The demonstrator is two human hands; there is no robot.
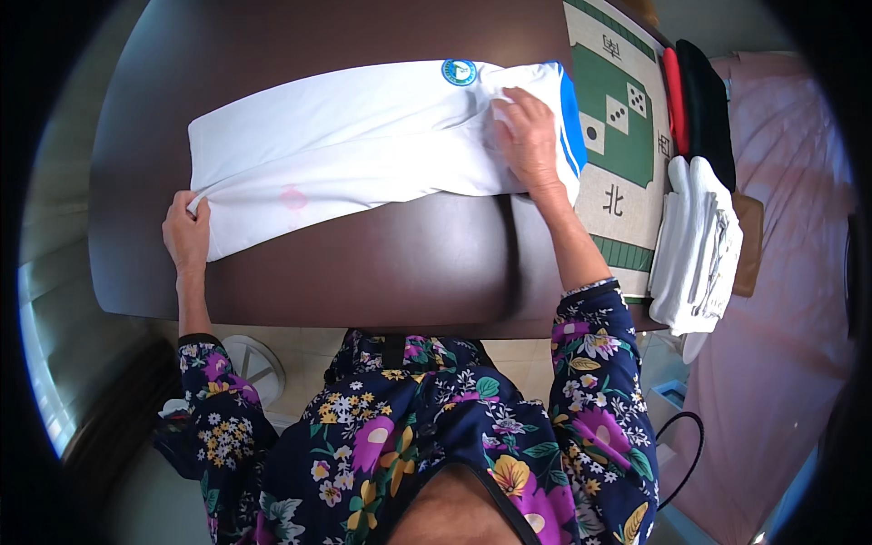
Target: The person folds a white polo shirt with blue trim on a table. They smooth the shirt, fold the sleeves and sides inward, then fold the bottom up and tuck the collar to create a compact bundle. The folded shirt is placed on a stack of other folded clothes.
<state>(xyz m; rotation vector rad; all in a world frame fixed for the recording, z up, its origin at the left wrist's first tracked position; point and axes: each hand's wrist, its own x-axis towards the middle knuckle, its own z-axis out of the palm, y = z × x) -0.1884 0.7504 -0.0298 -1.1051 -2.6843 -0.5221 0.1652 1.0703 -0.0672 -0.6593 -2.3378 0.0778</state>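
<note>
A white shirt (340,143) with a blue-and-white striped edge at its right end and a round blue-green badge lies folded lengthwise on the dark brown table (354,286). A faint pink mark shows near its lower left part. At the shirt's lower left corner, my left hand (187,228) pinches the hem between thumb and fingers. My right hand (530,136) rests on the cloth near the striped end, fingers bent and partly spread; whether it grips any fabric I cannot tell.
A green and beige mat (623,163) with dice pictures and characters covers the table's right side. Along the right edge lie folded white cloths (695,252), a red cloth (676,102) and a black cloth (707,109). Beyond them is a pink-draped surface (783,238). A round white stool (255,368) stands below.
</note>
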